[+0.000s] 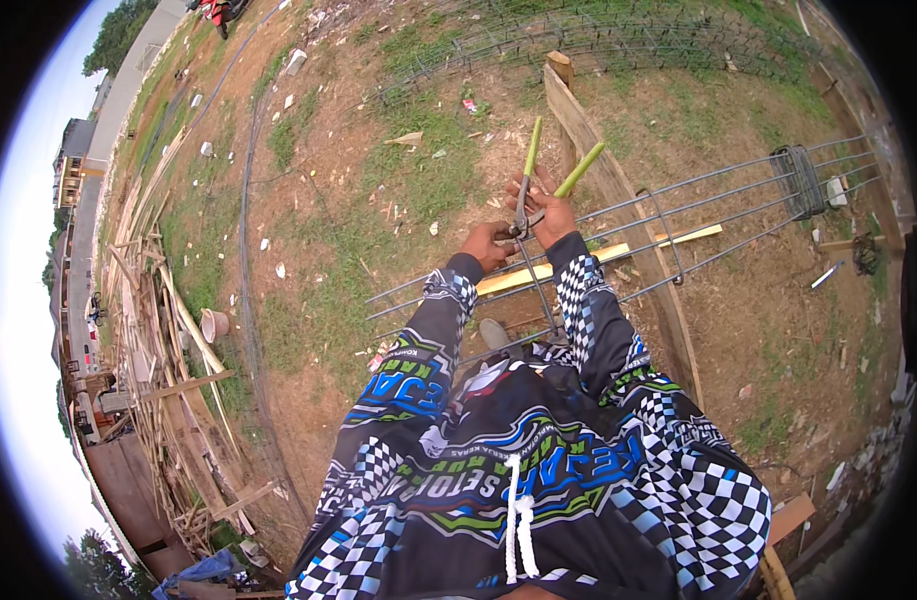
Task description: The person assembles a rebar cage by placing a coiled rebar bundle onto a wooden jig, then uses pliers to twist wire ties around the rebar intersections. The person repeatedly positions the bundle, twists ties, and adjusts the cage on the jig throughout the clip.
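Note:
My right hand (550, 219) holds a pair of pincers (521, 215) with yellow-green handles, which spread apart and point away from me. The pincers' head is at a crossing of a steel bar and a square stirrup (539, 282). Beside that head, my left hand (490, 248) has its fingers pinched together at the bar; what is between them is too small to make out. Several long parallel rebars (723, 194) run from lower left to upper right under my hands. Another stirrup (662, 232) stands around them farther right.
An upright-edged wooden plank (668, 310) crosses under the rebars. A pale wood strip (598, 256) lies beneath them. Bundled stirrups (800, 182) hang at the right end. Wire mesh (618, 40) lies at the back, piled timber (178, 370) and a bucket (214, 325) at left.

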`<state>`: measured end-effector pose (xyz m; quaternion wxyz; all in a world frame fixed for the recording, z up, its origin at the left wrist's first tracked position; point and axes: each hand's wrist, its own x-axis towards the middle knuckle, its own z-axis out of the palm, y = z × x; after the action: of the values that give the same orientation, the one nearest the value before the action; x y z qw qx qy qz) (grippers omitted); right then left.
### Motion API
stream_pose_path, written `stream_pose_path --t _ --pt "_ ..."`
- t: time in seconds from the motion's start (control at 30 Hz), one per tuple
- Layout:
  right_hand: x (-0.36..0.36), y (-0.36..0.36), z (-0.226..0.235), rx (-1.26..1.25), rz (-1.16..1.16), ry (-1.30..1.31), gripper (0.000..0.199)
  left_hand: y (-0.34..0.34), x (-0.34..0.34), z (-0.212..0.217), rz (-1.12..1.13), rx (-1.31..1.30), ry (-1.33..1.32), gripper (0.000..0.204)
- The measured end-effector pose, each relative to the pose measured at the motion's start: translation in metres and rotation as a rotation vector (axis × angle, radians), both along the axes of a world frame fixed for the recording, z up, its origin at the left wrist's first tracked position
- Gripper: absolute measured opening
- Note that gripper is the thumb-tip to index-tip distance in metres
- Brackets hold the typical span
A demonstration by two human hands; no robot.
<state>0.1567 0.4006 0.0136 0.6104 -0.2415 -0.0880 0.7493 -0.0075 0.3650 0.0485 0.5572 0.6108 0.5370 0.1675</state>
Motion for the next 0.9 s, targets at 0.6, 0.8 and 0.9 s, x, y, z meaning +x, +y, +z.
stream_pose_path --t 0.6,0.8,0.9 --pt "-0.037 0.003 0.063 -0.152 -0.247 -0.512 0.03 0.028 -0.03 -0.001 0.078 0.084 -0.209 0.061" --pt "-0.044 0.001 0.043 0.106 -0.48 -1.048 0.027 0.052 0.081 0.129 0.428 0.539 -0.153 0.081" --pt "-0.043 -0.01 0.069 -0.059 -0.339 -1.032 0.039 0.059 0.112 0.149 0.588 0.436 -0.083 0.078"
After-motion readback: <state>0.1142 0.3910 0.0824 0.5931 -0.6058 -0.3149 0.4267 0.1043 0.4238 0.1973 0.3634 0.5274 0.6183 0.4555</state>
